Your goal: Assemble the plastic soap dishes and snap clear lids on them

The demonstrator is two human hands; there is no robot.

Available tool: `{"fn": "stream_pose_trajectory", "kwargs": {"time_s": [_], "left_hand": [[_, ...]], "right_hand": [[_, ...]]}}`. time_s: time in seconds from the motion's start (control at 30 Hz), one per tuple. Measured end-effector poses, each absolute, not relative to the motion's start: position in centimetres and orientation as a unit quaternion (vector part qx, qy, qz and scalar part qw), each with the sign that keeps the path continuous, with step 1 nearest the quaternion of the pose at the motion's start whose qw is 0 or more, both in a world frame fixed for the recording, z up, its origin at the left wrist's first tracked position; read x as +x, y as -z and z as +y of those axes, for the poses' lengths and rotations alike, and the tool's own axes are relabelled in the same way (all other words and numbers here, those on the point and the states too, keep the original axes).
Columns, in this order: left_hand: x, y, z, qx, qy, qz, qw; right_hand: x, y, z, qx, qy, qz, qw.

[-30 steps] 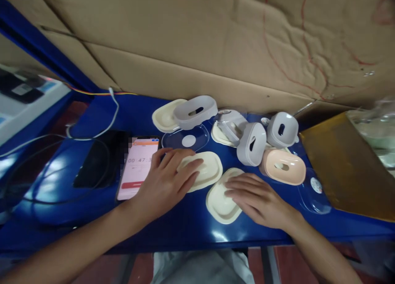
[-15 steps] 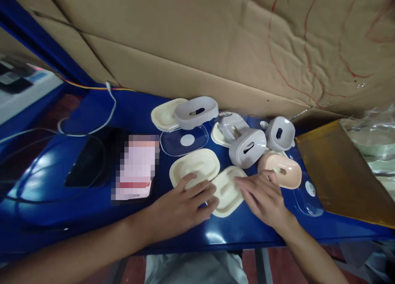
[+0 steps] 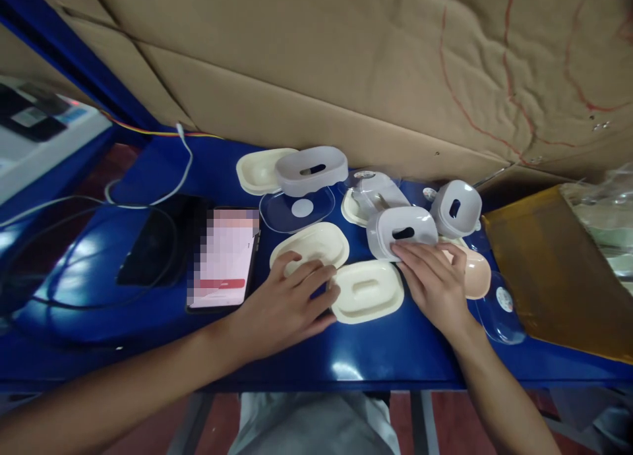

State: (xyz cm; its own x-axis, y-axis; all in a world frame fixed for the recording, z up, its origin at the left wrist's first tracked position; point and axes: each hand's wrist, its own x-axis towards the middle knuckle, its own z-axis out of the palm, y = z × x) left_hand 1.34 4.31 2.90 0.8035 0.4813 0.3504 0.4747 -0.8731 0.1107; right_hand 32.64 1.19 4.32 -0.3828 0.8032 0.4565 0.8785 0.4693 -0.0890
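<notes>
My left hand point(image 3: 294, 293) is open, its spread fingers over the lower edge of a cream oval plastic dish point(image 3: 316, 241) and at the left edge of a second cream dish point(image 3: 368, 293) with a raised oval middle. My right hand point(image 3: 438, 287) has its fingers stretched out, tips at the near rim of a grey oval plastic cover point(image 3: 405, 227) with a slot. Whether they press on it is hard to tell. Partly behind that hand lies a peach slotted cover point(image 3: 479, 273). Another grey cover point(image 3: 457, 208) stands behind it.
A phone point(image 3: 227, 257) lies left of the dishes, near cables point(image 3: 185, 158). Clear plastic lids point(image 3: 297, 208), a third cream dish point(image 3: 254, 171) and a grey cover point(image 3: 314, 168) lie at the back. A taped cardboard box point(image 3: 548, 264) stands on the right, below a cardboard wall point(image 3: 321, 66).
My right hand has moved from the nearer cream dish's right edge to the grey cover. That dish has turned to lie more level. My left hand stays near the cream dishes.
</notes>
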Motion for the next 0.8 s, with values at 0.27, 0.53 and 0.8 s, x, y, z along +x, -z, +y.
{"fn": "stream_pose_trajectory", "kwargs": {"time_s": [0.27, 0.53, 0.8], "left_hand": [[1.6, -2.8, 4.4, 0.927, -0.230, 0.288, 0.065], [1.1, -2.2, 4.2, 0.959, -0.203, 0.180, 0.083], [1.4, -2.4, 4.7, 0.962, -0.190, 0.191, 0.040]], "right_hand": [[29.9, -6.3, -2.3, -0.348, 0.071, -0.909, 0.216], [28.3, -4.6, -2.3, -0.294, 0.028, -0.941, 0.166], [28.1, -4.4, -2.2, -0.289, 0.089, -0.938, 0.171]]}}
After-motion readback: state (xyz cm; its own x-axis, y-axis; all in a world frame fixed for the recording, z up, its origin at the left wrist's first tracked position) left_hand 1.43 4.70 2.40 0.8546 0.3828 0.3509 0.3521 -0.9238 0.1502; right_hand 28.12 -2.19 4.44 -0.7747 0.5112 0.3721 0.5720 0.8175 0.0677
